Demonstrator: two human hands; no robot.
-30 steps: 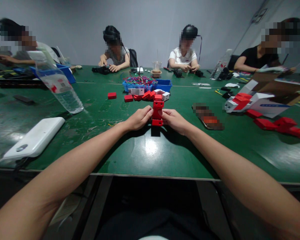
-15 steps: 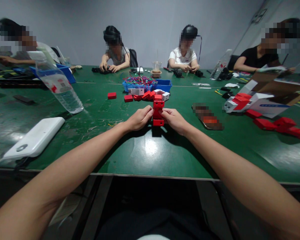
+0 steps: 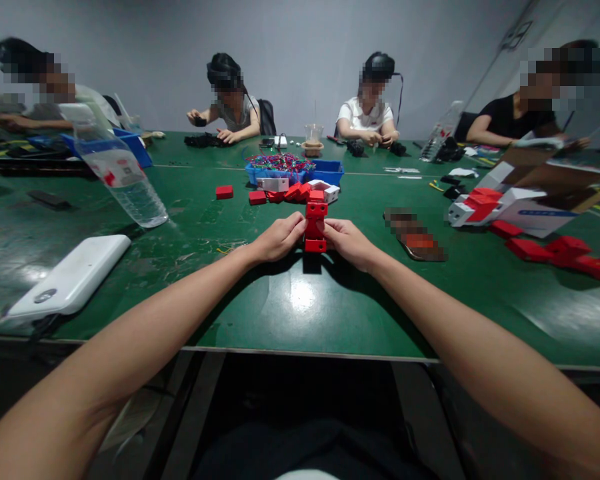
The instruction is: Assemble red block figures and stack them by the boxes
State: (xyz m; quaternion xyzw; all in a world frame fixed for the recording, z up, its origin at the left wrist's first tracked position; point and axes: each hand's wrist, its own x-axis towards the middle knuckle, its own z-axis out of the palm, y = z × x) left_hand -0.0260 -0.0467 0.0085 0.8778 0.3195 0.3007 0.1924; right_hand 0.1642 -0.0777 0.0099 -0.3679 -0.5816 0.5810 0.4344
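My left hand [image 3: 277, 238] and my right hand [image 3: 346, 241] both grip a small upright stack of red blocks [image 3: 315, 227] from either side, its foot resting on the green table [image 3: 300, 300]. The fingers of both hands are curled around the piece. Just behind it lie several loose red and white blocks [image 3: 300, 191], in front of a blue bin [image 3: 330, 171] filled with coloured small parts.
A tilted water bottle [image 3: 120, 177] and a white flat device [image 3: 70, 275] lie at the left. A phone [image 3: 415, 235] and a red-and-white assembly [image 3: 510, 205] sit at the right with more red pieces [image 3: 560, 252]. Several people sit around the far table edge.
My hands and the red stack have stayed almost still. The person at the far left centre has lifted a hand holding a dark object.
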